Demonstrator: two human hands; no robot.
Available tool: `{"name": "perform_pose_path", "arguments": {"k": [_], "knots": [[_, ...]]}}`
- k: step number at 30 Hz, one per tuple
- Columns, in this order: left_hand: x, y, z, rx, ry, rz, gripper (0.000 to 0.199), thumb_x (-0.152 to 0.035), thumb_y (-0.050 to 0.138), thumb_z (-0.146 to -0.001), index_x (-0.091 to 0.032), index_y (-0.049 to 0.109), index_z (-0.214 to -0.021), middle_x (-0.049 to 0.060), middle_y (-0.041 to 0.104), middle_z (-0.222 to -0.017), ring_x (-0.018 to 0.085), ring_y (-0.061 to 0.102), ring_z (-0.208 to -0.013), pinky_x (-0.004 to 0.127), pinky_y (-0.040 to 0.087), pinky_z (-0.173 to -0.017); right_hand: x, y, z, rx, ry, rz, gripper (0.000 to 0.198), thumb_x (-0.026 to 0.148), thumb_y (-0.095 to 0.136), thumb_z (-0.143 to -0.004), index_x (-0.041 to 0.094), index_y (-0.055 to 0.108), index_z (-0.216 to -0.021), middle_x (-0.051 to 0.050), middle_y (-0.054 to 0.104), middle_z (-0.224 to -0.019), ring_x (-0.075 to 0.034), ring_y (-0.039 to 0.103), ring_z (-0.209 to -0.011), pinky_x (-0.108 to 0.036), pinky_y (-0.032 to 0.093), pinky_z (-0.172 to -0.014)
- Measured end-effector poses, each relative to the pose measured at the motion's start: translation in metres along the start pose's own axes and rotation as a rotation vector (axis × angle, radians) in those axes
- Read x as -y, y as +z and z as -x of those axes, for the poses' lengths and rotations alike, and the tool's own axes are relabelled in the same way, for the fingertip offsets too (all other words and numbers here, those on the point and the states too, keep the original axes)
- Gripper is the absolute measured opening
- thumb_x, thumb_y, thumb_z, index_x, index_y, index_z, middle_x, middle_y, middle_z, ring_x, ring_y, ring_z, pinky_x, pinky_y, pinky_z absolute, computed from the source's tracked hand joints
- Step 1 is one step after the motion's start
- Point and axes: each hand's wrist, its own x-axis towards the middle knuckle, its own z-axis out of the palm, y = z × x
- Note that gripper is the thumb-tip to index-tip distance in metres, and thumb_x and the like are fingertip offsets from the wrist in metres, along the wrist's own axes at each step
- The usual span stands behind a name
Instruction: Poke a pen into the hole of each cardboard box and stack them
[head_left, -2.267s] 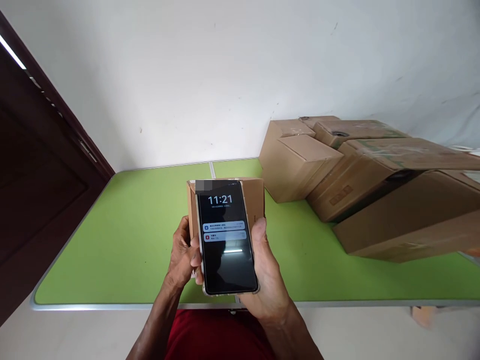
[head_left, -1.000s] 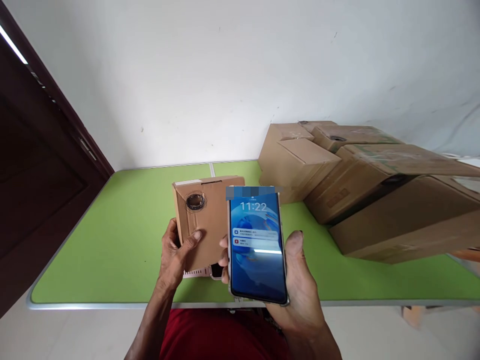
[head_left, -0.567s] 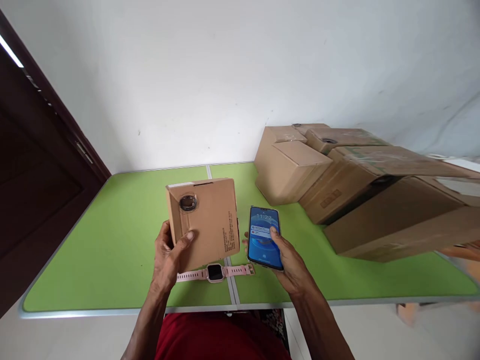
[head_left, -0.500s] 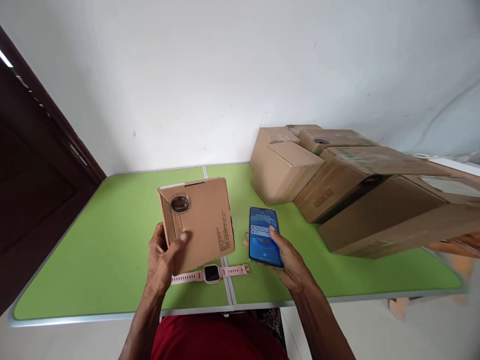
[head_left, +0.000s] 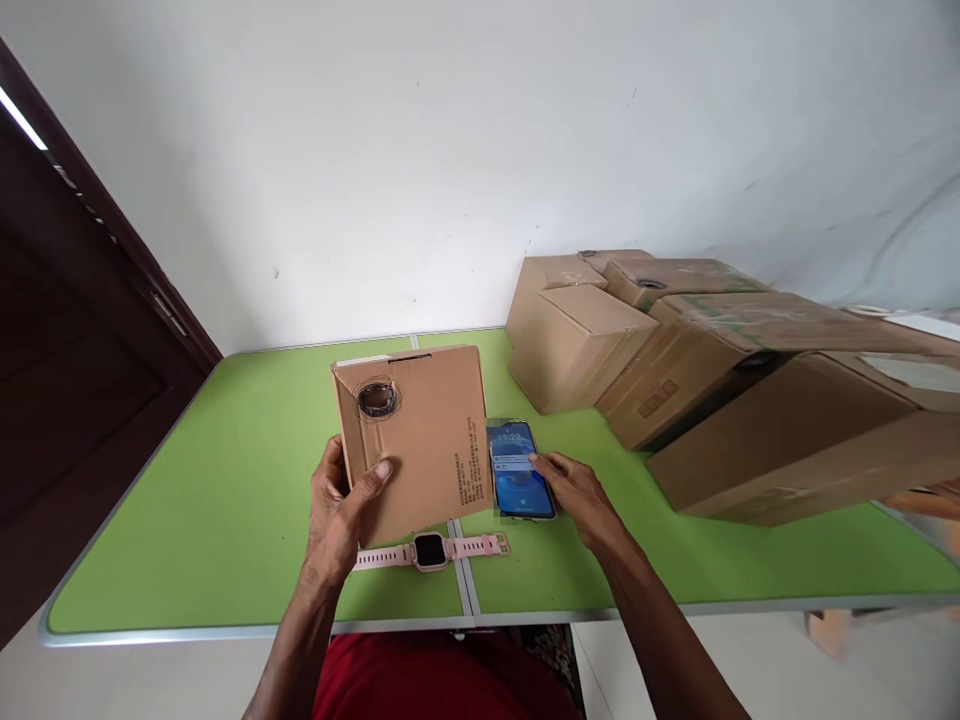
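Observation:
My left hand (head_left: 337, 510) grips a thin brown cardboard box (head_left: 420, 450), thumb across its front and fingers behind its left side. The box is tilted up, with a ragged dark-rimmed hole near its top left corner and printed lines at the right. My right hand (head_left: 579, 492) holds a smartphone (head_left: 523, 490) by its right edge, its lit blue screen facing me. The phone's left side is close against the box's right edge; whether they touch I cannot tell. Below the box a smartwatch (head_left: 430, 551) with a pink strap lies flat, its left strap end near my left wrist.
Several cardboard boxes (head_left: 592, 325) stand packed together on the right of the green folding table (head_left: 202, 500). A white wall (head_left: 360, 180) rises behind the table, and a dark door (head_left: 82, 270) is at the left.
My right hand has brought the phone left, up to the box's right edge, with the hold shifted to its right side. My left hand has moved the box slightly right and turned it more level.

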Motion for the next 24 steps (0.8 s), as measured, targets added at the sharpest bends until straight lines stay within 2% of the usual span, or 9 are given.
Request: {"name": "perform_pose_path", "arguments": {"k": [6,9,11,13,15,17,18,21,24], "knots": [[-0.004,0.009,0.003,0.068,0.011,0.024,0.069,-0.054,0.097,-0.070,-0.022,0.070,-0.125,0.012,0.081,-0.118,0.031,0.078,-0.101,0.038,0.066,-0.081,0.006,-0.012,0.006,-0.052,-0.060,0.140,0.038,0.061,0.080,-0.074,0.023,0.076,-0.073,-0.007,0.077,-0.073,-0.031,0.073,-0.077,-0.038,0.058,-0.067],[-0.006,0.013,0.005,0.104,0.017,0.012,0.067,-0.054,0.097,-0.070,-0.021,0.072,-0.123,0.013,0.080,-0.119,0.032,0.078,-0.103,0.040,0.066,-0.083,0.017,-0.015,0.016,-0.084,-0.106,0.149,0.043,0.066,0.086,-0.068,0.024,0.076,-0.074,-0.011,0.080,-0.083,-0.037,0.074,-0.090,-0.045,0.060,-0.079],[-0.009,0.014,0.006,0.146,0.017,0.000,0.065,-0.053,0.096,-0.070,-0.021,0.073,-0.122,0.013,0.080,-0.119,0.034,0.077,-0.106,0.041,0.066,-0.085,0.030,-0.015,0.029,-0.114,-0.146,0.116,0.053,0.075,0.082,-0.072,0.024,0.079,-0.085,-0.014,0.082,-0.098,-0.040,0.073,-0.105,-0.048,0.060,-0.091],[-0.012,0.016,0.007,0.178,0.017,-0.017,0.065,-0.053,0.096,-0.070,-0.021,0.074,-0.122,0.013,0.081,-0.120,0.036,0.077,-0.110,0.042,0.066,-0.087,0.048,-0.014,0.046,-0.028,-0.203,-0.055,0.069,0.086,0.069,-0.084,0.023,0.081,-0.109,-0.016,0.081,-0.121,-0.039,0.071,-0.120,-0.049,0.059,-0.100],[-0.015,0.018,0.006,0.188,0.017,-0.042,0.068,-0.055,0.096,-0.069,-0.021,0.074,-0.125,0.014,0.081,-0.121,0.037,0.078,-0.110,0.043,0.066,-0.087,0.068,-0.012,0.066,0.190,-0.287,-0.300,0.079,0.089,0.064,-0.089,0.024,0.076,-0.132,-0.017,0.075,-0.141,-0.038,0.068,-0.132,-0.050,0.057,-0.106],[-0.018,0.020,0.004,0.200,0.020,-0.066,0.073,-0.056,0.096,-0.068,-0.021,0.074,-0.128,0.014,0.082,-0.120,0.038,0.078,-0.108,0.044,0.067,-0.085,0.086,-0.011,0.082,0.363,-0.371,-0.367,0.079,0.079,0.078,-0.087,0.025,0.071,-0.144,-0.016,0.070,-0.151,-0.038,0.063,-0.141,-0.050,0.054,-0.111],[-0.019,0.022,0.003,0.220,0.018,-0.072,0.075,-0.056,0.096,-0.068,-0.020,0.074,-0.130,0.014,0.082,-0.119,0.039,0.078,-0.108,0.044,0.067,-0.084,0.093,-0.011,0.088,0.407,-0.399,-0.350,0.078,0.072,0.084,-0.086,0.027,0.069,-0.147,-0.015,0.068,-0.154,-0.037,0.061,-0.144,-0.049,0.053,-0.113],[-0.021,0.028,0.001,0.314,-0.002,-0.082,0.076,-0.056,0.096,-0.067,-0.019,0.075,-0.130,0.015,0.082,-0.115,0.041,0.078,-0.108,0.044,0.067,-0.082,0.104,-0.016,0.100,0.453,-0.421,-0.314,0.075,0.053,0.091,-0.085,0.027,0.066,-0.151,-0.012,0.068,-0.154,-0.035,0.062,-0.142,-0.048,0.053,-0.112],[-0.021,0.038,0.006,0.353,-0.031,-0.121,0.075,-0.057,0.096,-0.066,-0.021,0.076,-0.128,0.014,0.082,-0.114,0.041,0.078,-0.107,0.041,0.066,-0.078,0.101,-0.025,0.110,0.452,-0.393,-0.336,0.071,0.046,0.093,-0.085,0.025,0.068,-0.148,-0.011,0.074,-0.146,-0.032,0.071,-0.130,-0.046,0.055,-0.108]]}}
